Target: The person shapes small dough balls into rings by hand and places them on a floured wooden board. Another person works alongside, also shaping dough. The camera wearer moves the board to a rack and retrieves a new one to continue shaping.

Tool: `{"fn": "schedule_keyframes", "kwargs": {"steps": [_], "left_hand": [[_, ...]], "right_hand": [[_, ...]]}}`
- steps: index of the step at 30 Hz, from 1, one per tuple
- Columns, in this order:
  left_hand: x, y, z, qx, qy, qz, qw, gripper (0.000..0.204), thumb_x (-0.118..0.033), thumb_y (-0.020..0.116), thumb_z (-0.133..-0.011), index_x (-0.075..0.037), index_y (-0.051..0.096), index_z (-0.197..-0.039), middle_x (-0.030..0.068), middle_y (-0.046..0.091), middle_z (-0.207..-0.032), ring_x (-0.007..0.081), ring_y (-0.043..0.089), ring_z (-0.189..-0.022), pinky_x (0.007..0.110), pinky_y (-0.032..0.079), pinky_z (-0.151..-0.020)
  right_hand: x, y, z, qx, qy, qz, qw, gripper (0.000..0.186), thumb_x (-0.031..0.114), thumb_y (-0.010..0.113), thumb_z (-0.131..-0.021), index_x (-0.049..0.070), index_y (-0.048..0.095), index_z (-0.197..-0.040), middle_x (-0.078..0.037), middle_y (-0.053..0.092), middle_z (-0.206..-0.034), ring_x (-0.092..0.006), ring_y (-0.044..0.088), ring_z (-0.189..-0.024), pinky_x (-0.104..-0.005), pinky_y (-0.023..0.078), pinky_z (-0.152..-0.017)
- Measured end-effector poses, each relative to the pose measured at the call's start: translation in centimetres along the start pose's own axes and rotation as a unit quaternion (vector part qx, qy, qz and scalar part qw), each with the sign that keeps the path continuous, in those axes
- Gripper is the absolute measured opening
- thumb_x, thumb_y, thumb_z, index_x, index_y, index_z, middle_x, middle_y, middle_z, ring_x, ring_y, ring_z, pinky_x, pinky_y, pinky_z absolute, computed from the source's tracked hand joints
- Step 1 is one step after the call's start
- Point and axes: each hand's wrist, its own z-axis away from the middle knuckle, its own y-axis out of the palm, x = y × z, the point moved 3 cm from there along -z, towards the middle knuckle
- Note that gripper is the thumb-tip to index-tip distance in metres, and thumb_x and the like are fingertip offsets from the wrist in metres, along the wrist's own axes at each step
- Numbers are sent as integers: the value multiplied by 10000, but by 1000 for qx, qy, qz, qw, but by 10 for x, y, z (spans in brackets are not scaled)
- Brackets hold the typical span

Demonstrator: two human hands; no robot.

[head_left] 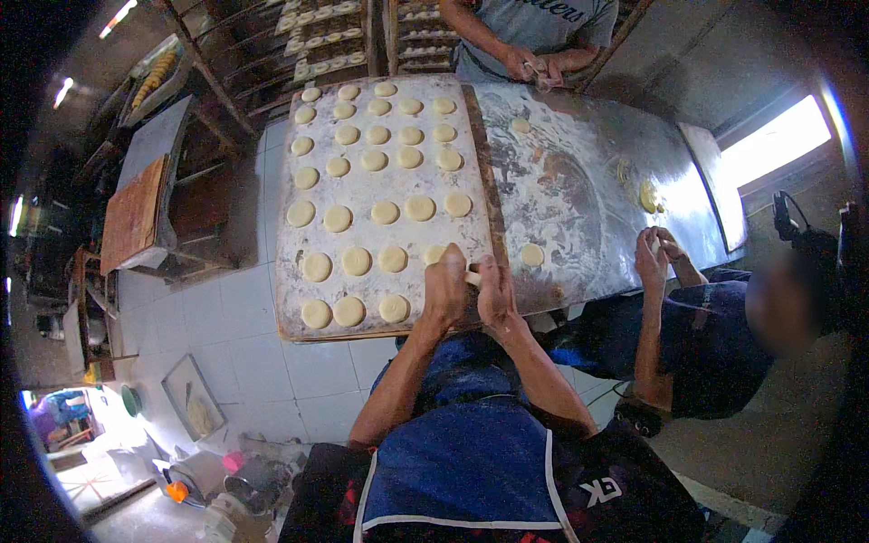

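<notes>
12 o'clock was taken as straight ahead of the wearer. A pale dough piece was found at the 4 o'clock corner of a floured board, pinched between the curled fingers of the left hand and the right hand; the fingers were largely hidden by the backs of the hands. A two-sided grip was judged useful for keeping so soft a piece steady. Dough discs were laid on the board in loose rows with gaps between them, presumably so that sticking was avoided; the flour was thought to serve the same end. Toward 3 o'clock of the board, a metal-looking surface was seen, streaked with flour, on which two lone discs and a yellowish lump were noted. Small work was held in both hands by one co-worker at 1 o'clock and another between 3 and 4. Loaded racks were observed at 11 o'clock, a bright window near 2, and a shallow tray on the tiled floor at 8.
</notes>
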Motion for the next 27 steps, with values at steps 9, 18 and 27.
{"fn": "schedule_keyframes", "kwargs": {"steps": [9,18,27], "left_hand": [[-15,-6,7,28,104,-62,992,415,-378,387,-1017,-54,512,-790,72,410,-591,236,495,-571,414,413,-533],[8,-6,27,145,203,-324,913,503,-457,455,-991,3,602,-848,74,588,-718,219,550,-636,367,457,-601],[-15,-2,26,43,132,-469,872,239,-152,542,-931,3,541,-1113,219,564,-922,409,535,-907,515,408,-794]], "right_hand": [[-10,3,14,20,-56,95,994,442,381,487,-943,-36,626,-895,-180,650,-826,-315,592,-742,-418,460,-680],[-33,-5,36,29,-50,-94,994,363,333,526,-908,3,582,-767,-153,600,-798,-283,553,-721,-392,434,-648],[-36,-59,41,-35,-11,233,972,398,121,698,-794,10,576,-1156,-176,635,-986,-336,616,-939,-435,492,-835]]}}
